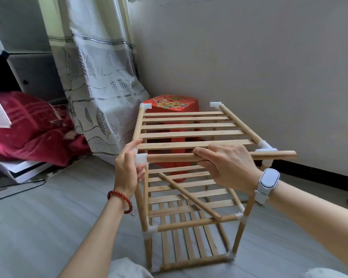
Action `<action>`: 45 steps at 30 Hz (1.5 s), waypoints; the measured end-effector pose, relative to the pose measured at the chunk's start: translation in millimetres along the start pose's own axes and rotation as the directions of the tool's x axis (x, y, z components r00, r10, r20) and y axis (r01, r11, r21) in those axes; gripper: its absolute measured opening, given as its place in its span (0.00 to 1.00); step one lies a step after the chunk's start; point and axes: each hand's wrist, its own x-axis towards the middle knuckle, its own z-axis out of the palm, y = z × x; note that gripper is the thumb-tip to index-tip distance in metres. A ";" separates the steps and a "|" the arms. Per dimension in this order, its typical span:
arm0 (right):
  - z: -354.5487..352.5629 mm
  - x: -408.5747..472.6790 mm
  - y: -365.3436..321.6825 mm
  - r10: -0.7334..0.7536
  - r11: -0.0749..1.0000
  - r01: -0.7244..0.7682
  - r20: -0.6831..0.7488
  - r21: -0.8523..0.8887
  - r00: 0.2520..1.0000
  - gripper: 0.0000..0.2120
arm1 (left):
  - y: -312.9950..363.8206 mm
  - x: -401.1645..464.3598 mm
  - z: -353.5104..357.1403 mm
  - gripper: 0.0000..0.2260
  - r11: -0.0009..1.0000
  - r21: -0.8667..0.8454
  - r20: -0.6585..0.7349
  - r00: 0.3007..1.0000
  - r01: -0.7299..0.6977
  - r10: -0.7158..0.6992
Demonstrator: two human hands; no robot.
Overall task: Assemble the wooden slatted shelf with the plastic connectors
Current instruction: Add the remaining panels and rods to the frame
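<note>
A three-tier wooden slatted shelf (189, 135) stands on the floor in front of me. My right hand (227, 164) grips the front top rod (173, 158), which runs into a white plastic connector (141, 158) on the left; its right end sticks out past the right corner connector (266, 147). My left hand (128, 169) pinches that left connector at the top of the front left post. A loose rod (189, 195) lies slanted across the middle tier. White connectors also cap the two far top corners.
A red box (172, 104) stands behind the shelf against the wall. A patterned curtain (100, 93) hangs at left, beside a red blanket (28, 127) and a cabinet. Cables lie on the grey floor at far left. My knees show at the bottom edge.
</note>
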 end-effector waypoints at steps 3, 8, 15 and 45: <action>1.9 2.3 2.9 -0.009 1.000 0.009 -0.009 0.001 1.000 0.15 | 9.0 2.1 -4.6 0.18 1.000 0.022 0.077 0.997 0.001 -0.002; 6.0 9.6 6.0 0.004 0.999 -0.006 0.051 0.045 0.999 0.15 | 9.1 4.6 -12.7 0.16 0.974 -0.135 0.121 0.978 0.183 -0.167; 9.8 15.4 13.2 0.008 0.998 -0.012 0.069 0.063 0.998 0.12 | 0.7 3.2 -18.5 0.17 0.900 -0.362 0.192 0.964 0.242 -0.182; 5.4 25.0 -0.9 -0.053 0.987 0.044 0.054 0.152 0.997 0.18 | 13.4 0.3 -3.5 0.18 0.848 0.524 -0.328 0.938 0.080 0.115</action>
